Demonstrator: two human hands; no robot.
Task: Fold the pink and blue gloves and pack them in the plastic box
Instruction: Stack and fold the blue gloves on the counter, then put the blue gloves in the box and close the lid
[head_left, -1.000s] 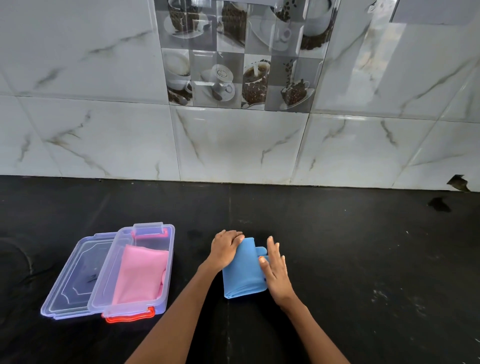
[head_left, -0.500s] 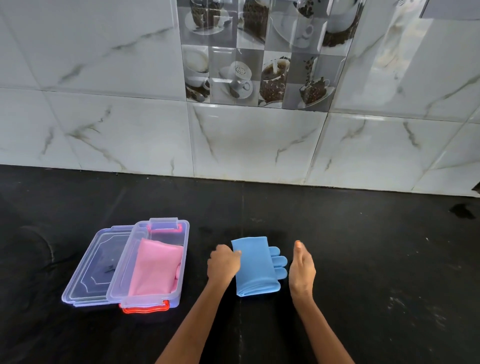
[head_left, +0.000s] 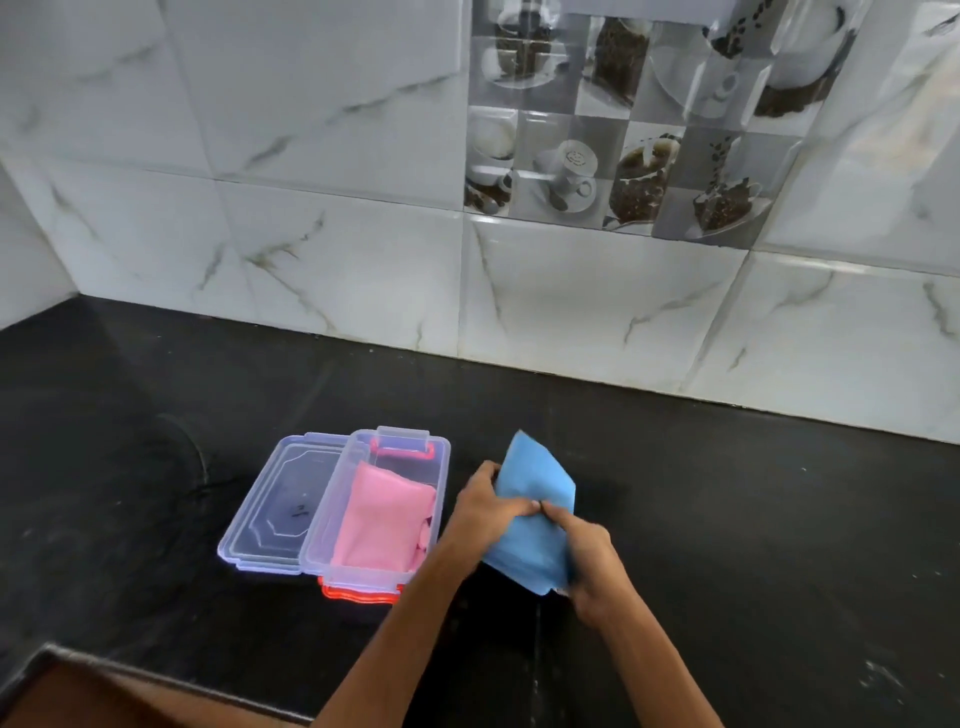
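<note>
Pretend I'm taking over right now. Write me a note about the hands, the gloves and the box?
Left hand: gripping the folded blue glove on its left side.
Right hand: gripping it too, low on the right.
Blue glove: raised off the black counter, right of the box.
Pink glove: folded, already in the box.
Lid: off, beside the box on its left.
Left to do: put the blue glove in the box.

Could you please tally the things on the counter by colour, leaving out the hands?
Pink: 1, folded glove in the box
Blue: 1, folded glove held by both hands
Clear: 2, box and lid
Total: 4
</note>
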